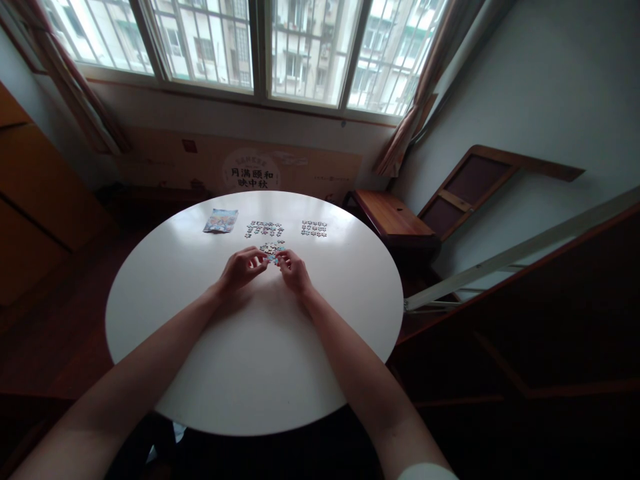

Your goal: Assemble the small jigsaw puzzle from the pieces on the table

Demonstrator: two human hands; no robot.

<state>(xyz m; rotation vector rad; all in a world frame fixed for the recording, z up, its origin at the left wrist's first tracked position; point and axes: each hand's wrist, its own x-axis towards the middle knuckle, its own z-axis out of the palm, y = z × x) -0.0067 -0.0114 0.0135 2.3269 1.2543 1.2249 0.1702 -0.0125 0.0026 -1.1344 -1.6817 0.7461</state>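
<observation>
Both of my hands meet over the middle of the white round table. My left hand (243,268) has its fingers bent in a pinch around the left side of some small bluish jigsaw puzzle pieces (273,259). From the other side my right hand (294,271) pinches at the same pieces, its fingertips partly covering them. Just beyond my fingers lies a small cluster of loose puzzle pieces (271,247). Farther back a larger group of pieces (265,229) is spread out, and to its right more pieces (314,229) lie in rough rows.
A colourful printed packet (221,221) lies at the back left of the table (210,373). Behind the table stand a printed cardboard panel (310,167) and barred windows. A wooden chair (393,213) is beyond the right edge, with a pale slanted rail (475,267) nearby.
</observation>
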